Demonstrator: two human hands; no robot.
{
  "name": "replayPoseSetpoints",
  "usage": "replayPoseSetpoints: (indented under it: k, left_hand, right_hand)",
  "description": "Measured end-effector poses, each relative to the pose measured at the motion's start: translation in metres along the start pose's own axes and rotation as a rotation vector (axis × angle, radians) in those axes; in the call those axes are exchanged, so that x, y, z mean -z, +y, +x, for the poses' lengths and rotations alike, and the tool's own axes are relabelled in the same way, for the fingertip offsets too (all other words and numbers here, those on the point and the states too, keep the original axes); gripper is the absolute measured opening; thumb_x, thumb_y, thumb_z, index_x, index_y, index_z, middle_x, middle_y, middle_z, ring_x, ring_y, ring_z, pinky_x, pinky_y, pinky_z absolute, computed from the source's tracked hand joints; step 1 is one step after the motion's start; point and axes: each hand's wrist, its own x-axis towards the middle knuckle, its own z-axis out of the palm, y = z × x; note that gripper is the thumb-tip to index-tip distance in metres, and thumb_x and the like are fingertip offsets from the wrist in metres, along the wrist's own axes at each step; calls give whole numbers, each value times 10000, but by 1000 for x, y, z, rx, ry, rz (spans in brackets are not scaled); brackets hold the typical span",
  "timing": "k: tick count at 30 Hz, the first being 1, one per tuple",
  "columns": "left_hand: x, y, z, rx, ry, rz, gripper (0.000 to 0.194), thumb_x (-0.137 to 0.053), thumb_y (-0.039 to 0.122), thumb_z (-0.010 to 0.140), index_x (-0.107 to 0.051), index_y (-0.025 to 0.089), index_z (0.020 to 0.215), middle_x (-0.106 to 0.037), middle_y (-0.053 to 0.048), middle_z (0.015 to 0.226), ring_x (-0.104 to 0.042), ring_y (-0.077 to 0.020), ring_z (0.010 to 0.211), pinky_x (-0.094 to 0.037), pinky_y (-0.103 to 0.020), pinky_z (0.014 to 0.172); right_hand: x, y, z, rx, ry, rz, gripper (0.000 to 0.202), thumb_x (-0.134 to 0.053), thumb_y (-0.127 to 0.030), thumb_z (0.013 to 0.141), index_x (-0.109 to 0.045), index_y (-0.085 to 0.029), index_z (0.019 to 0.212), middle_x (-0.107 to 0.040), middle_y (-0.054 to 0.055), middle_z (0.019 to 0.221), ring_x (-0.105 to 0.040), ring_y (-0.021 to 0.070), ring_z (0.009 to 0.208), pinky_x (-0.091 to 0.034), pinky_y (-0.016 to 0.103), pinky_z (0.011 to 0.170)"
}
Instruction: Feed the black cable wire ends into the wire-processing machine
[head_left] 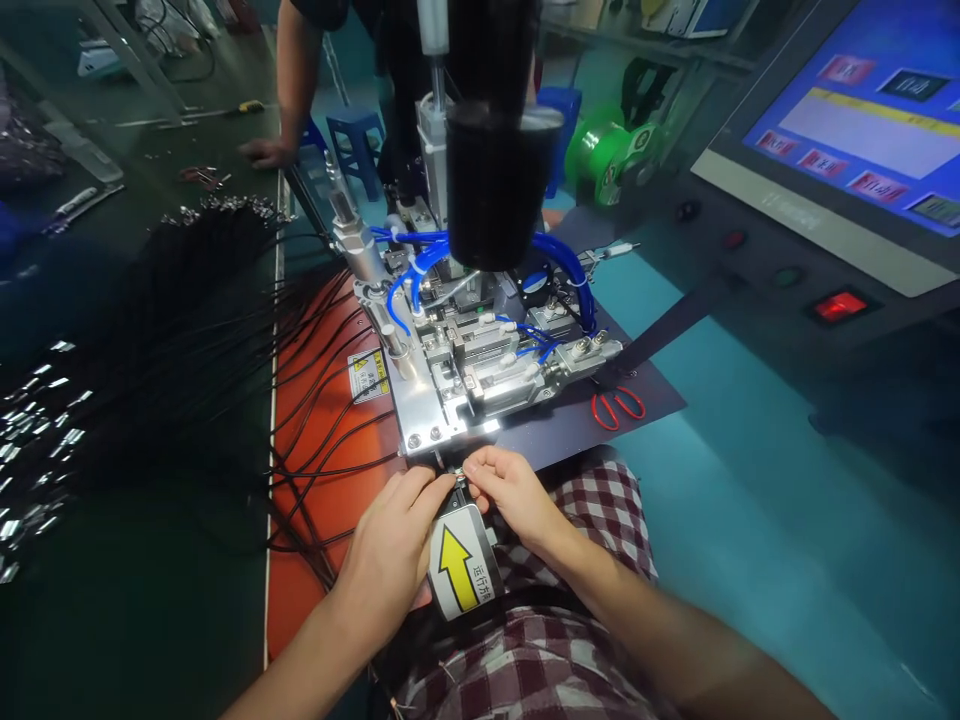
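Both hands meet at the front edge of a metal assembly machine (420, 405), over a narrow dark track. My left hand (397, 525) has its fingers closed around a small shiny piece (460, 478), too small to name. My right hand (510, 490) pinches at the same spot from the other side, thumb and forefinger together; what lies between them is hidden. Just below the fingers is a white label with a yellow arrow (456, 568). Black cables (330, 440) with metal ends run over the orange mat towards the machine's left side.
Red-handled scissors (618, 408) lie right of the machine. A control screen (862, 120) with a lit red switch (841, 306) stands at the upper right. A large cable bundle (150, 330) covers the left table. Across from me a person's hand (268, 152) rests on the table edge.
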Motion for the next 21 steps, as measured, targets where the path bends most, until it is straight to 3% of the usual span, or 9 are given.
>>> replayPoseSetpoints:
  k: [5, 11, 16, 21]
  left_hand:
    - [0, -4, -2, -41, 20, 10, 318, -360, 103, 890, -584, 137, 1113, -607, -104, 987, -562, -190, 840, -522, -295, 716]
    - [-2, -2, -3, -42, -16, 61, 350, -349, 69, 869, -551, 136, 1147, -599, -114, 1016, -564, -203, 866, -522, -308, 723]
    - [-6, 7, 4, 10, -33, 143, 336, -390, 54, 829, -574, 145, 1095, -605, -103, 952, -567, -224, 845, -531, -347, 715]
    - [0, 4, -8, 97, 16, -35, 335, -354, 65, 859, -573, 143, 1101, -585, -106, 1002, -574, -200, 927, -528, -316, 793]
  right_hand:
    - [1, 0, -2, 62, 51, -160, 233, -563, -377, 820, -503, -185, 702, -509, -44, 577, -463, 101, 470, -350, 242, 486]
    - [3, 0, 3, -71, -26, 79, 292, -632, -409, 752, -515, -169, 634, -479, -58, 524, -385, 79, 440, -309, 234, 491]
    - [5, 0, 4, -97, -50, 98, 310, -669, -448, 712, -546, -165, 676, -496, -60, 540, -389, 82, 451, -305, 234, 495]
    - [5, 3, 3, -38, -69, 58, 305, -645, -442, 746, -534, -168, 672, -490, -61, 524, -390, 85, 453, -308, 235, 497]
